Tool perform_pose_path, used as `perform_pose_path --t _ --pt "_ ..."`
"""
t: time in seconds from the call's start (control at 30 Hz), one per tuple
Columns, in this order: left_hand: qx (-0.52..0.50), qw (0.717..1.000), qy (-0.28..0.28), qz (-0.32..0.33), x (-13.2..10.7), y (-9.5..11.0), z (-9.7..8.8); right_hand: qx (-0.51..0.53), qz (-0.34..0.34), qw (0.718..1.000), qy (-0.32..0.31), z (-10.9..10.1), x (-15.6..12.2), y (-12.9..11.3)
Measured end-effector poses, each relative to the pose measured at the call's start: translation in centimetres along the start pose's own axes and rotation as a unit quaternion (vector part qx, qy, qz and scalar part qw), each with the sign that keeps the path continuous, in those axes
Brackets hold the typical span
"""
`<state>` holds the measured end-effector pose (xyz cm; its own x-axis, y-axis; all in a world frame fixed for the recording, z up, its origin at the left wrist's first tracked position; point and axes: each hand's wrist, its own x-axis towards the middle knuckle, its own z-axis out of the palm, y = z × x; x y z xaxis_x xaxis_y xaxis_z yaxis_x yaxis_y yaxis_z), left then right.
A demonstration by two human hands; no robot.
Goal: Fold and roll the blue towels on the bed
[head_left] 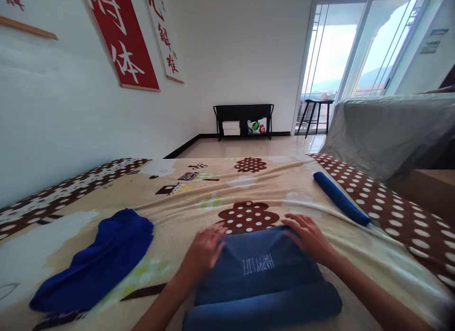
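A dark blue towel (261, 274) with the words "HAPPY LIFE" lies in front of me on a patterned blanket (227, 188); its near end is rolled up. My left hand (205, 249) rests on the towel's far left corner, fingers stretched flat. My right hand (308, 236) lies on the far right corner, fingers spread and flat. Neither hand grips anything. A tightly rolled blue towel (340, 198) lies to the right on the blanket. A crumpled bright blue towel (95, 260) lies to the left.
The blanket covers a bed with a white wall on the left carrying red banners (122, 37). A covered sofa (391, 127) stands on the right. A black low shelf (243, 120) and a stool (316, 113) stand at the far wall by glass doors.
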<state>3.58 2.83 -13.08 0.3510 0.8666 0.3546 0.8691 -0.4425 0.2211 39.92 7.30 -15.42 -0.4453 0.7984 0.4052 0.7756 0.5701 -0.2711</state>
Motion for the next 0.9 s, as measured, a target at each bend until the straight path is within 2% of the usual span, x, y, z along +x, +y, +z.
perform_pose_path --t 0.07,0.13,0.17,0.23,0.33,0.4,0.47,0.53,0.6,0.67,0.73,0.8,0.9 --pt "-0.012 0.992 -0.083 0.097 0.1 2.1 -0.2 0.032 -0.074 0.993 -0.083 -0.2 0.0 -1.8" --pt "-0.009 0.976 -0.155 0.151 0.0 2.7 -0.1 0.06 -0.105 0.978 -0.172 -0.1 -0.4 -2.5" --pt "-0.002 0.972 -0.176 0.153 -0.2 2.3 0.1 0.066 -0.097 0.973 -0.2 -0.1 -0.7 -2.3" --pt "0.018 0.975 -0.184 0.122 -0.9 0.2 0.3 0.059 -0.053 0.975 -0.208 -0.3 -1.5 -0.9" --pt "0.059 0.986 -0.145 0.055 -3.0 -3.4 -0.2 0.041 0.003 0.983 -0.179 -1.5 -3.5 1.8" --pt "0.089 0.992 -0.084 0.026 -5.1 -4.3 -1.2 0.03 0.033 0.988 -0.15 -2.9 -5.3 2.5" --pt "0.11 0.993 -0.011 0.031 -7.7 -3.4 -2.4 0.011 0.041 0.992 -0.115 -4.3 -7.6 2.0" --pt "0.127 0.988 0.053 0.075 -10.6 -1.2 -3.3 -0.01 0.015 0.996 -0.088 -5.3 -10.2 0.6" --pt "0.156 0.974 0.081 0.144 -13.0 1.3 -3.6 -0.03 -0.035 0.996 -0.082 -5.6 -12.7 -1.0" --pt "0.191 0.959 0.085 0.189 -14.4 3.3 -3.0 -0.048 -0.086 0.992 -0.083 -5.1 -14.3 -2.2" --pt "0.211 0.957 0.069 0.185 -14.7 4.3 -2.2 -0.062 -0.11 0.989 -0.081 -4.2 -14.6 -3.0" --pt "0.21 0.963 0.058 0.157 -14.0 4.7 -1.7 -0.064 -0.105 0.99 -0.071 -3.5 -13.7 -3.5" --pt "0.187 0.971 0.054 0.136 -12.5 4.7 -2.1 -0.051 -0.088 0.993 -0.059 -3.7 -11.9 -4.0"
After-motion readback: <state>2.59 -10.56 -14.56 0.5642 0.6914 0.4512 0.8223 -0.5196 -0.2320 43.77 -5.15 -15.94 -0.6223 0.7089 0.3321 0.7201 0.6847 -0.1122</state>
